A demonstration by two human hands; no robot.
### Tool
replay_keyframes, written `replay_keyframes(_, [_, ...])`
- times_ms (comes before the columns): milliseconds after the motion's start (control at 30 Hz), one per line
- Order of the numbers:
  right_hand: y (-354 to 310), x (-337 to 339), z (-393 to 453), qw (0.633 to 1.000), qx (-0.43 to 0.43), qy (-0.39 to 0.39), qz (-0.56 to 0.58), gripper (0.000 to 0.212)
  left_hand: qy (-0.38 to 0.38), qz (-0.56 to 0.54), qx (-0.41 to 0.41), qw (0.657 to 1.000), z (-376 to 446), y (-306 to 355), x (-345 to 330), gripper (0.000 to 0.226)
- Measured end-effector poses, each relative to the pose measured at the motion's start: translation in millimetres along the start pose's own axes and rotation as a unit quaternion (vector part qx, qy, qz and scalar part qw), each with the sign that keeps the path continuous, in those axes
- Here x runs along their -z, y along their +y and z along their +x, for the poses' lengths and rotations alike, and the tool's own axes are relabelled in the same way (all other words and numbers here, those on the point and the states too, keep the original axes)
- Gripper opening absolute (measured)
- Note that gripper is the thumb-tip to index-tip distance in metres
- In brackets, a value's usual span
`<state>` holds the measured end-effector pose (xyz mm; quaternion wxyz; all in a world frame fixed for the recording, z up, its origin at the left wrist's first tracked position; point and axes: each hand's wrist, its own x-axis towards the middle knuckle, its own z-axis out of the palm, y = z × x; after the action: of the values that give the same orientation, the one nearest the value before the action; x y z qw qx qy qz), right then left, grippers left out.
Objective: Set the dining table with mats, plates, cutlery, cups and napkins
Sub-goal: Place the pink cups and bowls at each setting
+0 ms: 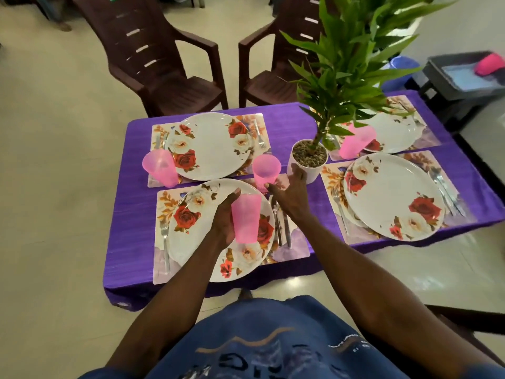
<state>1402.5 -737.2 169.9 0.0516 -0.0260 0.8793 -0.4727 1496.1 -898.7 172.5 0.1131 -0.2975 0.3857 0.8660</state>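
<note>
Your left hand point(225, 217) grips an upside-down pink cup point(245, 218) above the near-left plate point(191, 214). Your right hand point(291, 194), fingers spread and relaxed, touches a second pink cup point(265, 168) standing beside the plant pot point(308, 162).

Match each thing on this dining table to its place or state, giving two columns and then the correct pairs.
Things:
1. cup in left hand
2. potted plant
3. fork
4. right hand

Places or states:
A. lying on the near mat, left of the plate
B. open, fingers spread near the pot
C. held above the near plate
D. standing mid-table on the purple cloth

Pairs: 1-C, 2-D, 3-A, 4-B
</note>
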Motion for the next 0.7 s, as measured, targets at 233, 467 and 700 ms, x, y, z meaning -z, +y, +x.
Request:
replay_keyframes(233, [31, 40, -18, 0.994, -0.065, 0.085, 0.021, 0.038, -0.073, 0.035, 0.040, 0.996, 6, -38, -36, 0.064])
replay_keyframes(467, [59, 105, -24, 0.988, -0.097, 0.095, 0.070, 0.032, -0.095, 0.100, 0.052, 0.989, 9, -72, -106, 0.045])
replay_keyframes(700, [129, 229, -39, 0.972, -0.134, 0.028, 0.193, 0.039, -0.111, 0.119, 0.027, 0.986, 10, -149, -221, 0.026])
